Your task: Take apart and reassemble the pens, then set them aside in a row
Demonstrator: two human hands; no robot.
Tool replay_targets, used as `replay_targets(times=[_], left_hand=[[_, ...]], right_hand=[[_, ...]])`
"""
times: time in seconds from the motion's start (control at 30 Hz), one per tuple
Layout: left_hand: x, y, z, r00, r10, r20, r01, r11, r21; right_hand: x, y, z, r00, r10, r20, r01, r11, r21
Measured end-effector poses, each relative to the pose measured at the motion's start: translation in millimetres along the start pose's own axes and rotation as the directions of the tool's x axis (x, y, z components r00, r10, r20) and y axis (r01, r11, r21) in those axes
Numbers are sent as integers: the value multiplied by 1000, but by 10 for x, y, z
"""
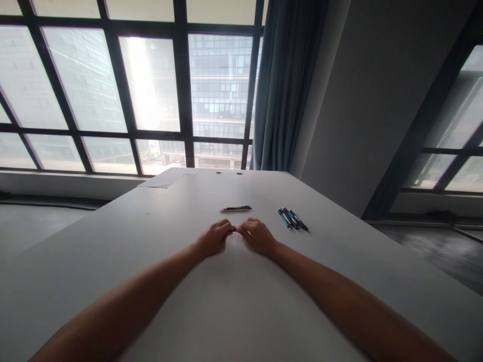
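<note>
My left hand (216,237) is closed in a pinch on a slim dark pen (234,230), most of which the fingers hide. From the other side, my right hand (257,235) pinches the same pen at its right end. Both hands rest low over the white table (211,301), fingertips almost meeting. Just beyond them lie a few pens side by side, among them a pink pen (234,211) and a dark green pen (237,207). Right of my right hand, a group of several pens (292,219) lies slanted on the tabletop, dark, blue and green.
White paper sheets (166,178) lie at the table's far left. Two dark round holes sit near the far edge, one of them a hole (239,174). Behind stand large windows (151,85), a blue curtain (290,85) and a grey pillar (362,100).
</note>
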State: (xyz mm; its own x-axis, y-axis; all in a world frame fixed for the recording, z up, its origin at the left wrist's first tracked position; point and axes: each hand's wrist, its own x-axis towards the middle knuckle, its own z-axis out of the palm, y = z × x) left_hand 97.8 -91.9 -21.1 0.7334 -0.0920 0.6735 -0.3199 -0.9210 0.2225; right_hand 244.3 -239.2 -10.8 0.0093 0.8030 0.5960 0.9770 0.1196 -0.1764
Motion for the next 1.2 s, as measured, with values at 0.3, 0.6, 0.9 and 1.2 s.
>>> replay_targets(times=[0.3,0.6,0.9,1.2], left_hand=[[-9,-45,22,1000,1,-2,-1,1000,-4],[-10,-44,15,1000,0,3,0,1000,5],[-12,-44,20,1000,-14,0,14,1000,8],[-13,-38,11,1000,-16,13,16,1000,16]], right_hand=[[5,-11,-8,999,-27,-18,25,995,-100],[-5,14,-13,999,-32,-21,29,992,-121],[-5,-15,-34,999,-54,-4,53,989,-141],[0,-14,-37,997,-76,7,76,985,-158]])
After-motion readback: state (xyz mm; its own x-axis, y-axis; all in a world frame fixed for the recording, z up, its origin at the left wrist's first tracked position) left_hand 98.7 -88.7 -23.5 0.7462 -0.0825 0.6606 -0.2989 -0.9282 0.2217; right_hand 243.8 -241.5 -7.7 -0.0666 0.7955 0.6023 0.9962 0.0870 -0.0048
